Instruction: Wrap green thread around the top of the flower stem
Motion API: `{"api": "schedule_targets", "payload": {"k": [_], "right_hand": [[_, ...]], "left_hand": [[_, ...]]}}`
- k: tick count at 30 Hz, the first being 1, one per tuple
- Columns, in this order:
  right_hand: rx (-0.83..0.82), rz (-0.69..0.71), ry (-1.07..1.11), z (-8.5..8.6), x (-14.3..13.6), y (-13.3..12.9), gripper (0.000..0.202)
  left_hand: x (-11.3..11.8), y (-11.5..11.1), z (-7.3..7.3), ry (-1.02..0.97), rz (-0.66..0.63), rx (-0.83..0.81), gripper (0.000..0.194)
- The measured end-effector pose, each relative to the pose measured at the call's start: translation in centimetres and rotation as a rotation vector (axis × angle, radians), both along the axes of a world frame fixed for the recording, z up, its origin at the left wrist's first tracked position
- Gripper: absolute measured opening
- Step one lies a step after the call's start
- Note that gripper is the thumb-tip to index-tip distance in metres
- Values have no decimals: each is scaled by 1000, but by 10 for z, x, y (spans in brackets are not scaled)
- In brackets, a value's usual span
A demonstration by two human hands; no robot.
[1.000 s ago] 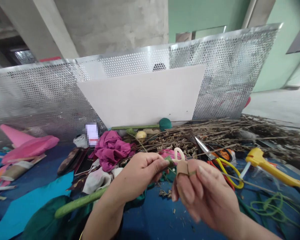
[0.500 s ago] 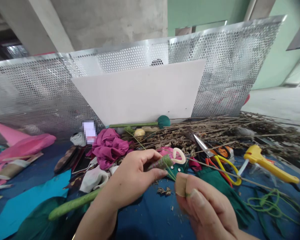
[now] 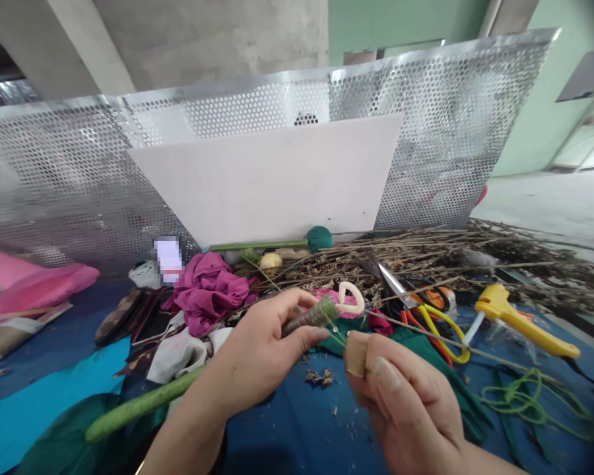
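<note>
My left hand [image 3: 252,353] is closed around a thread-wrapped stick [image 3: 314,315], its green end poking out past thumb and forefinger. From that end a thin green thread [image 3: 337,334] runs to my right hand [image 3: 410,402], whose thumb and forefinger pinch it. A tan strip of tape [image 3: 357,353] covers the right forefinger. Under my left forearm lies a thick green stem [image 3: 141,406]; whether it joins the held stick is hidden. Just beyond the stick's end are a cream-coloured loop [image 3: 351,298] and pink cloth.
Scissors with yellow handles [image 3: 440,333] and a yellow glue gun [image 3: 525,323] lie right. Loose green cord [image 3: 534,402] is near them. Dry twigs [image 3: 426,254] stretch along the back before a white board [image 3: 272,185]. Magenta cloth [image 3: 210,290] and blue sheet [image 3: 54,396] lie left.
The stick's wrapped end has turned slightly in my left hand and tilts a little higher. The thread stays pinched in my right hand. The whole view has shifted slightly.
</note>
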State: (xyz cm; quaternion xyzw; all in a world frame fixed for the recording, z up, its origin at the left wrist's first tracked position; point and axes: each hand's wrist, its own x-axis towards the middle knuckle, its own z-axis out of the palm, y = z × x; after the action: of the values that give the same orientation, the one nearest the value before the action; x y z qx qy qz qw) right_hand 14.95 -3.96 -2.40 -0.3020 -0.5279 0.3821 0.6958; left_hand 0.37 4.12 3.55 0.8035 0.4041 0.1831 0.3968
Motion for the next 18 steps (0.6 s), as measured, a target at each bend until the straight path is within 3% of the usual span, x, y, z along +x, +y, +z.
{"api": "schedule_targets", "payload": {"k": [3, 5, 10, 14, 18], "right_hand": [[7, 5, 6, -2, -1, 1, 40], [24, -3, 13, -3, -2, 2, 38], [66, -18, 23, -6, -5, 3, 35], [61, -57, 39, -10, -6, 5, 34], [80, -49, 5, -15, -2, 8, 33]], "left_hand": [[-2, 1, 3, -28, 21, -66, 25], [-2, 0, 5, -31, 26, -45, 14], [1, -4, 7, 54, 20, 126, 5], [6, -7, 4, 169, 47, 284, 14], [9, -10, 0, 156, 12, 346, 19]]}}
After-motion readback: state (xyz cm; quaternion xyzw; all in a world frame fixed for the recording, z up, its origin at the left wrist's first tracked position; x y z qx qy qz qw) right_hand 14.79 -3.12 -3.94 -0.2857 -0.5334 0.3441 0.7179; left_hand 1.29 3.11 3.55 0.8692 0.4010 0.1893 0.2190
